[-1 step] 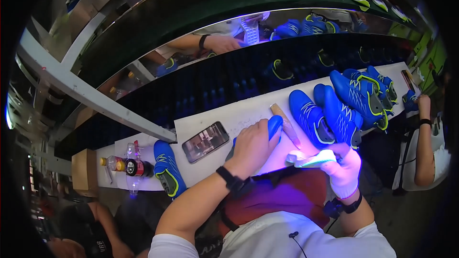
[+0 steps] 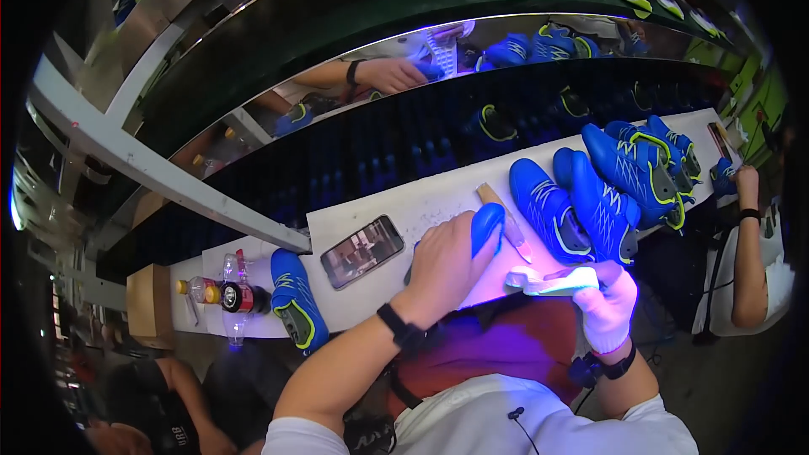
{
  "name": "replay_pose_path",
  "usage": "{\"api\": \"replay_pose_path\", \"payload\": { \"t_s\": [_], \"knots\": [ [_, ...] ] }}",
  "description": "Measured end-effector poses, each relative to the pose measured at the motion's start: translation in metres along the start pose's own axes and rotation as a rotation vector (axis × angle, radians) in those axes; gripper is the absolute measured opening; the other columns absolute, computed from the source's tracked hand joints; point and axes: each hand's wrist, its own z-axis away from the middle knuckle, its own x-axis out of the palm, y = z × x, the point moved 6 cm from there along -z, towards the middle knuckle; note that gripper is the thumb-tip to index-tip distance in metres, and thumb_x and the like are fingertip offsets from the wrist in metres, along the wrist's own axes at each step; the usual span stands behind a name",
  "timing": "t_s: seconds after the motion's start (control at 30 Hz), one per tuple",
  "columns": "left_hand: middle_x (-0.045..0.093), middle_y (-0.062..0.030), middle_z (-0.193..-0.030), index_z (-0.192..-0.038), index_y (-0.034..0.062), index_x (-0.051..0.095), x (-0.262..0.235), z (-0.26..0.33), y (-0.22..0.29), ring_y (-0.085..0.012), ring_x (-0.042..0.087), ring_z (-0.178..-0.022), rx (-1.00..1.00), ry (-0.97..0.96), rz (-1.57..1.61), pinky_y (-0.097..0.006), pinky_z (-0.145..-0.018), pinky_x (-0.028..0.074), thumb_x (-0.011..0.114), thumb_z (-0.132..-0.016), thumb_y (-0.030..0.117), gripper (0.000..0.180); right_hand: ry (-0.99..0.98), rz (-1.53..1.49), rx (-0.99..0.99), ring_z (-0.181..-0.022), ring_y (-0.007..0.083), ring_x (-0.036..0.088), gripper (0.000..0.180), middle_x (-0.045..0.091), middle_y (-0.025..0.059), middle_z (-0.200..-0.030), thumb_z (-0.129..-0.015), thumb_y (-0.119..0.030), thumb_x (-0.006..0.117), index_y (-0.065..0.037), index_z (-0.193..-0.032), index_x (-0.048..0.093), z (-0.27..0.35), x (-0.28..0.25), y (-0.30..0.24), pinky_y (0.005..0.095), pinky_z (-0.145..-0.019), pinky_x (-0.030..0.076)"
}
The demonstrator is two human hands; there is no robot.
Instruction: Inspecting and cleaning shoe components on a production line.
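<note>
My left hand [image 2: 442, 254] is closed round a blue shoe [image 2: 487, 226]; its rounded blue toe shows past my fingers, and the hand covers much of the rest. To its right, my right hand [image 2: 613, 307], in a white glove, has its fingers closed on a pale, crumpled-looking piece [image 2: 552, 281]. Violet light makes that piece glow, and I cannot make out its kind. The piece sits near the table's front edge, just right of the held shoe. A tapered tan tool [image 2: 504, 217] lies on the table behind them.
Several blue laced shoes [image 2: 548, 206] stand on the white table [image 2: 455, 188] at the right. A phone [image 2: 362, 251], another blue shoe [image 2: 297, 299], bottles [image 2: 236, 296] and a cardboard box [image 2: 149, 303] lie leftward. A grey metal bar [image 2: 168, 170] slants across the left. Another person's arm [image 2: 747, 244] is at far right.
My left hand has turned the blue shoe slightly, so more of its toe shows. My right hand and the pale piece have shifted a little.
</note>
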Motion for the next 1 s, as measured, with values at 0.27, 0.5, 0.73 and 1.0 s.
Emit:
{"api": "replay_pose_path", "payload": {
  "t_s": [0.27, 0.5, 0.73, 1.0],
  "knots": [
    [0.060, -0.0268, -0.142, -0.140, 0.0041, 0.044, -0.013, 0.075, 0.020, -0.0399, 0.066, -0.128, 0.375, 0.311, 0.620, -0.056, -0.119, 0.045, 0.075, -0.097, 0.008, 0.053, 0.123, -0.334, 0.046, -0.114, 0.0430, 0.075, 0.060, 0.072, 0.0318, -0.124, -0.090, -0.041, 0.090, -0.003, -0.116, 0.053, 0.010, 0.001, 0.029, 0.0553, -0.105, 0.058],
    [0.071, -0.0326, -0.129, -0.099, 0.0037, 0.061, -0.046, 0.096, 0.040, -0.0463, 0.073, -0.118, 0.437, 0.349, 0.518, -0.053, -0.107, 0.058, 0.084, -0.080, -0.008, 0.032, -0.307, -0.184, 0.088, -0.141, 0.0394, 0.059, 0.036, 0.058, 0.0312, -0.153, -0.081, -0.016, 0.093, -0.007, -0.097, 0.063, -0.002, 0.059, 0.011, 0.0514, -0.115, 0.049],
    [0.056, -0.0457, -0.145, -0.113, 0.0000, 0.050, -0.024, 0.131, 0.036, -0.0537, 0.056, -0.142, 0.247, 0.278, 0.797, -0.055, -0.119, 0.043, 0.079, -0.101, 0.020, 0.037, -0.180, -0.324, -0.002, -0.145, 0.0442, 0.055, 0.031, 0.060, 0.0322, -0.149, -0.089, -0.011, 0.087, -0.011, -0.101, 0.059, 0.021, 0.074, 0.024, 0.0607, -0.131, 0.021],
    [0.057, -0.0433, -0.145, -0.110, 0.0047, 0.037, 0.002, 0.156, 0.035, -0.0507, 0.050, -0.149, 0.088, 0.419, 0.966, -0.057, -0.128, 0.028, 0.086, -0.095, 0.017, 0.053, -0.171, -0.214, -0.154, -0.137, 0.0447, 0.063, 0.037, 0.068, 0.0293, -0.138, -0.086, -0.017, 0.093, -0.012, -0.095, 0.057, 0.031, 0.080, 0.017, 0.0641, -0.125, 0.035]
  ]
}}
